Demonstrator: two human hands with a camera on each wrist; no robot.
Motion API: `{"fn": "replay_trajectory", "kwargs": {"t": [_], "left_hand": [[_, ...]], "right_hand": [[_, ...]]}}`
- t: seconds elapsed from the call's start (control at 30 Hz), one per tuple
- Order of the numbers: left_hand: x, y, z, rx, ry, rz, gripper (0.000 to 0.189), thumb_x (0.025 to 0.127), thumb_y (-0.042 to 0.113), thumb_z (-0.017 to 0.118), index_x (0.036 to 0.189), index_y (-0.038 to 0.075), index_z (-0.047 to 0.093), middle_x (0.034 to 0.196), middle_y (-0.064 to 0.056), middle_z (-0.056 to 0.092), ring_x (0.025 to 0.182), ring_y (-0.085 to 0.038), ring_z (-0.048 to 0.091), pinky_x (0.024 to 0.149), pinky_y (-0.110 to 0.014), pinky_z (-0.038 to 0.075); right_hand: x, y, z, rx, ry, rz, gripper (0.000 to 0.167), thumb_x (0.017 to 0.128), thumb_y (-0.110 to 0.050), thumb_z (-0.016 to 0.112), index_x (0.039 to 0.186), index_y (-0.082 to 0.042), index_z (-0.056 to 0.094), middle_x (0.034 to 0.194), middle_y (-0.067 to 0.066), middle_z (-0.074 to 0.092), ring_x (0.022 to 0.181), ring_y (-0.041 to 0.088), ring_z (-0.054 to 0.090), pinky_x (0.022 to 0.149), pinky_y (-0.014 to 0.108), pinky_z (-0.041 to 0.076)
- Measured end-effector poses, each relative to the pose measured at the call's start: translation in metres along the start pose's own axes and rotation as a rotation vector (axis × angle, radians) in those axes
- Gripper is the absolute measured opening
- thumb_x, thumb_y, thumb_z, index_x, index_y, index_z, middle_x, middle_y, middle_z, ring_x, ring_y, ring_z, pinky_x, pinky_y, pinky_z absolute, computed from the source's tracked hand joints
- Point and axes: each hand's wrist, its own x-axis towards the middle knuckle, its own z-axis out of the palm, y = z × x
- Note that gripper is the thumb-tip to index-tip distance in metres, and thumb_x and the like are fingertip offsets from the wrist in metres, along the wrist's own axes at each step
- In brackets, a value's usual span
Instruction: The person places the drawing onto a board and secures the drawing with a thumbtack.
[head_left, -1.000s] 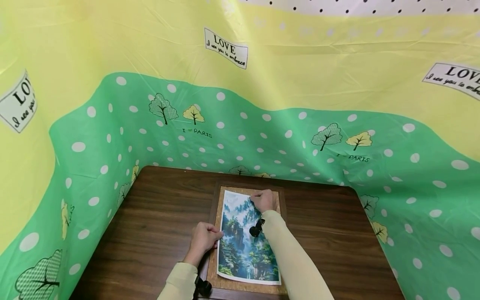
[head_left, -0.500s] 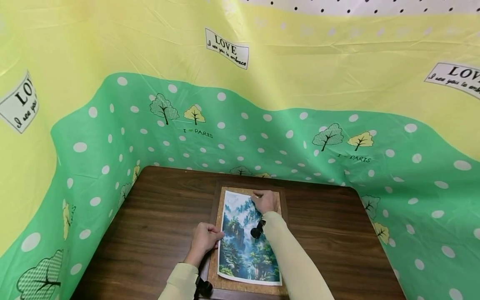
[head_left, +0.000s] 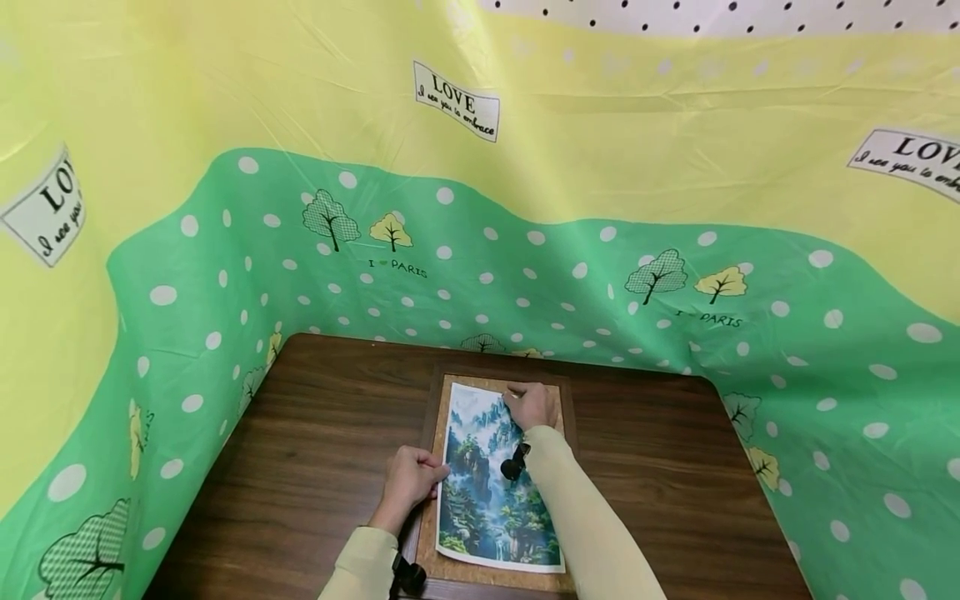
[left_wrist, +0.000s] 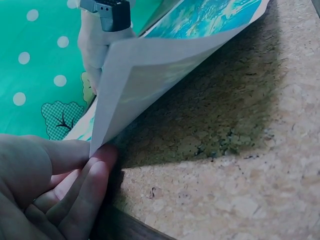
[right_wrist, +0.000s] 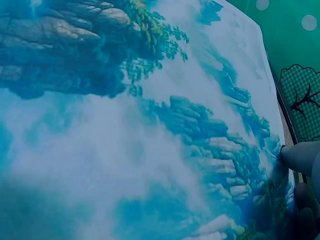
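A landscape print (head_left: 487, 475) with blue-green cliffs, mist and trees lies over a framed cork board (head_left: 438, 565). My left hand (head_left: 408, 479) pinches the print's left edge between thumb and fingers. In the left wrist view the sheet's near end lifts off the cork and casts a shadow on it. At the top of the print, my right hand (head_left: 531, 406) pinches the upper edge near the right corner. The right wrist view has its thumb (right_wrist: 300, 156) on the picture side and fingers behind the edge. The right forearm covers part of the print's right side.
The board lies on a dark wood-grain table (head_left: 337, 417). A green and yellow patterned curtain (head_left: 525, 275) stands around the back and sides. Each wrist carries a small black camera, such as the right one (head_left: 513, 462).
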Motion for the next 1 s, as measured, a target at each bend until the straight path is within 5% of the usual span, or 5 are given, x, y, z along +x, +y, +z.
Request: {"fn": "replay_trajectory", "kwargs": {"t": [0.33, 0.53, 0.77, 1.0], "left_hand": [[0.003, 0.002, 0.006, -0.003, -0.017, 0.016, 0.012, 0.088, 0.011, 0.085, 0.078, 0.007, 0.079, 0.063, 0.0, 0.069, 0.046, -0.011, 0.063, 0.046, -0.028, 0.055], [0.006, 0.004, 0.008, 0.001, -0.04, 0.019, 0.012, 0.088, 0.011, 0.085, 0.078, 0.008, 0.079, 0.062, 0.001, 0.068, 0.046, -0.01, 0.062, 0.047, -0.028, 0.055], [0.009, 0.009, 0.001, 0.084, -0.043, 0.01, 0.017, 0.089, 0.017, 0.085, 0.076, 0.009, 0.077, 0.061, 0.001, 0.066, 0.048, -0.012, 0.063, 0.048, -0.029, 0.054], [0.011, 0.014, -0.015, 0.219, 0.036, 0.093, 0.024, 0.091, 0.02, 0.083, 0.069, 0.01, 0.078, 0.056, 0.003, 0.067, 0.048, -0.009, 0.062, 0.053, -0.03, 0.054]], "right_hand": [[0.004, 0.013, -0.004, 0.003, 0.009, -0.026, 0.025, 0.097, -0.026, 0.076, 0.12, -0.018, 0.082, 0.117, 0.008, 0.077, 0.097, 0.034, 0.069, 0.093, 0.059, 0.05], [0.007, 0.022, -0.012, 0.036, -0.024, -0.082, 0.027, 0.099, -0.025, 0.074, 0.123, -0.014, 0.08, 0.115, 0.012, 0.077, 0.09, 0.032, 0.07, 0.081, 0.054, 0.055], [0.006, 0.026, -0.022, 0.167, -0.049, -0.2, 0.032, 0.102, -0.015, 0.07, 0.13, 0.0, 0.072, 0.108, 0.016, 0.073, 0.092, 0.03, 0.069, 0.078, 0.047, 0.057], [-0.007, 0.029, -0.047, 0.204, -0.05, -0.227, 0.037, 0.104, -0.019, 0.069, 0.137, -0.004, 0.068, 0.108, 0.013, 0.07, 0.088, 0.024, 0.063, 0.078, 0.043, 0.053]]}}
